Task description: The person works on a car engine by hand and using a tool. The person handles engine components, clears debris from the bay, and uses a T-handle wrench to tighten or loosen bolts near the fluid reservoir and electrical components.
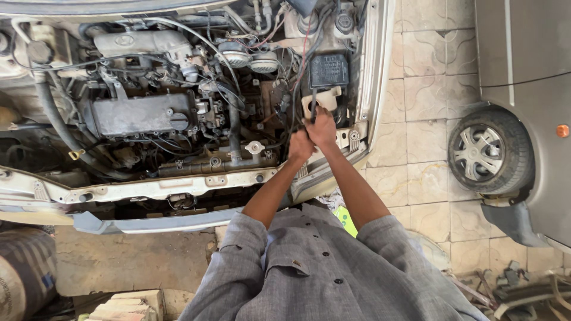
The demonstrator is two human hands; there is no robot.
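Observation:
An open engine bay (148,113) of a white car fills the upper left. Both my hands reach into its right corner, close together. My right hand (323,128) grips a thin dark tool (313,106) that points up beside a cream-coloured reservoir (324,98), just below a black fuse box (328,70). My left hand (300,146) is closed next to it, slightly lower, at the base of a bundle of black and red wires (297,89); what it holds is hidden. Grey sleeves are rolled up on both arms.
The car's white front crossmember (148,187) runs below the engine. A grey car with a wheel (489,151) stands at the right on a tiled floor (416,89). Scrap metal (523,288) lies at lower right, a dark drum (24,273) at lower left, bricks (128,304) below.

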